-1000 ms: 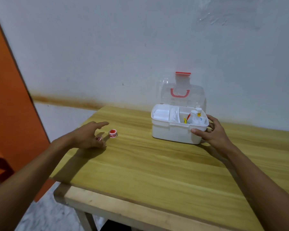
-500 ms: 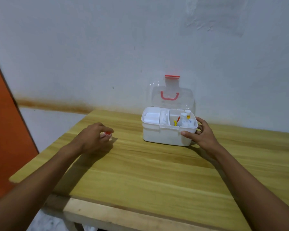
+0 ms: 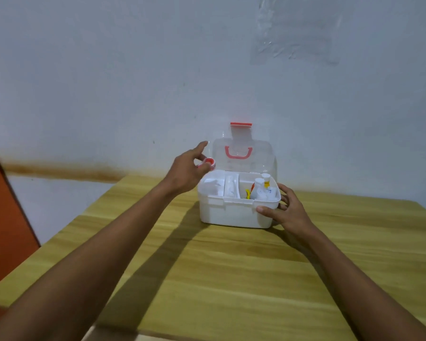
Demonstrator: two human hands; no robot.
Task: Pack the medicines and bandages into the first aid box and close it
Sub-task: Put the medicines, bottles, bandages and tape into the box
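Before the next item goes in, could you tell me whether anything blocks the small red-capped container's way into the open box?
Nothing visible does: the left hand holds the red-capped container just above the first aid box, whose clear lid stands open.

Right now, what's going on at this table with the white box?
A person is packing a first aid box that sits on a wooden table with its clear lid standing open. The left hand holds a small red-topped container in its fingers just above the box's left end, not yet inside. The right hand rests against the box's right front corner, steadying it. Small bottles already stand in the right compartment.
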